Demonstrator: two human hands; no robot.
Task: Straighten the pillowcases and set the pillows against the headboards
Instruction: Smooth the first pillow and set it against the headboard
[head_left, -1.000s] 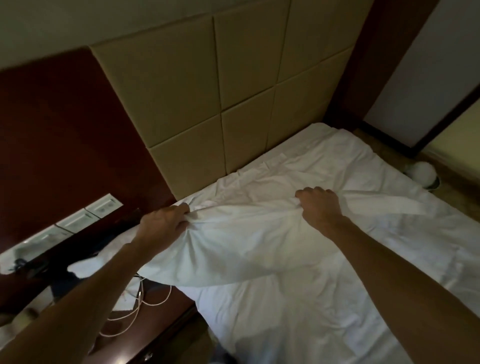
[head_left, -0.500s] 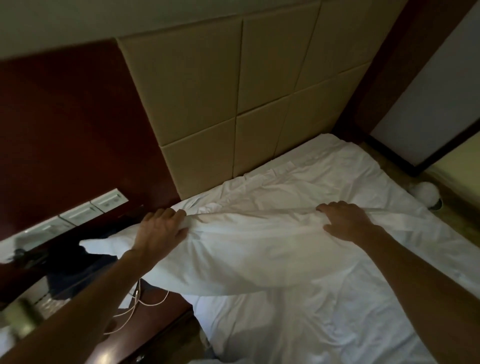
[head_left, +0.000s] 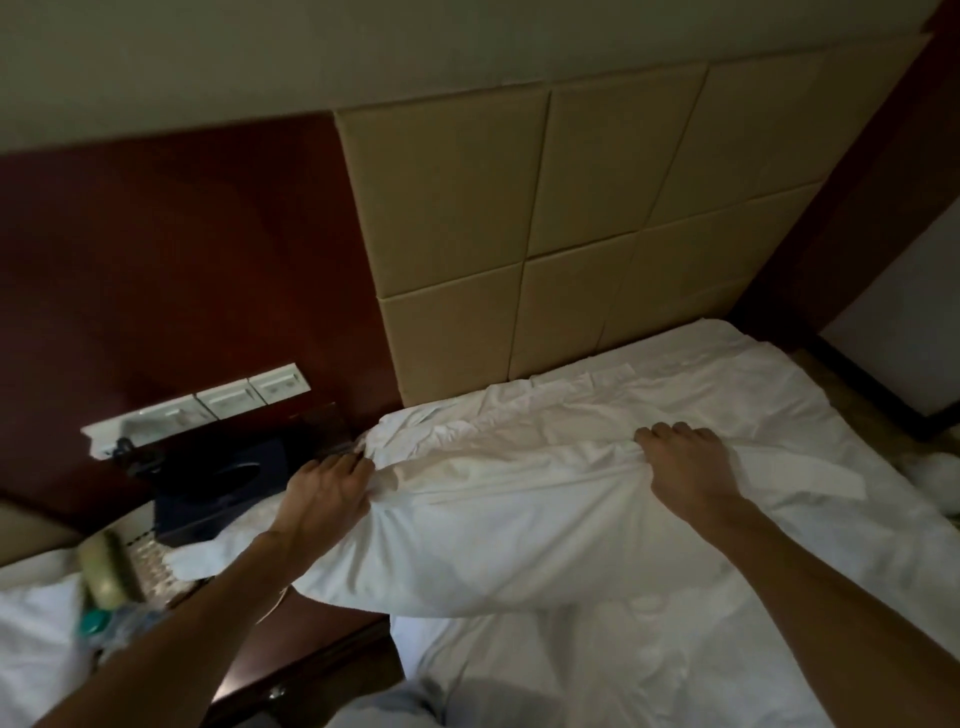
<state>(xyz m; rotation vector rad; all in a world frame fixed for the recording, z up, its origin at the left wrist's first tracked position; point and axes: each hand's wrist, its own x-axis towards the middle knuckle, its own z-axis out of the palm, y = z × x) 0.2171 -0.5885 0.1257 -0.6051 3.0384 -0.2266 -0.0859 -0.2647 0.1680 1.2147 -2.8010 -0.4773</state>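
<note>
A white pillow (head_left: 493, 535) in a wrinkled white pillowcase lies across the near left part of the bed, its left end hanging over the bed's edge. My left hand (head_left: 327, 493) pinches the pillowcase's upper left edge. My right hand (head_left: 685, 467) grips the same upper edge further right. The tan padded headboard (head_left: 545, 234) rises behind, a short gap beyond the pillow. White crumpled bedding (head_left: 701, 395) covers the mattress between pillow and headboard.
A dark wooden nightstand (head_left: 311, 639) stands left of the bed with a dark tissue box (head_left: 218, 483), a bottle (head_left: 104, 571) and cables. White wall switches (head_left: 228, 400) sit on the red-brown panel. A second bed's white linen (head_left: 36, 634) shows at lower left.
The view has swung left and down, bringing the nightstand and the other bed into sight. Both hands keep their grip on the pillowcase edge, and the pillow has shifted slightly toward the headboard.
</note>
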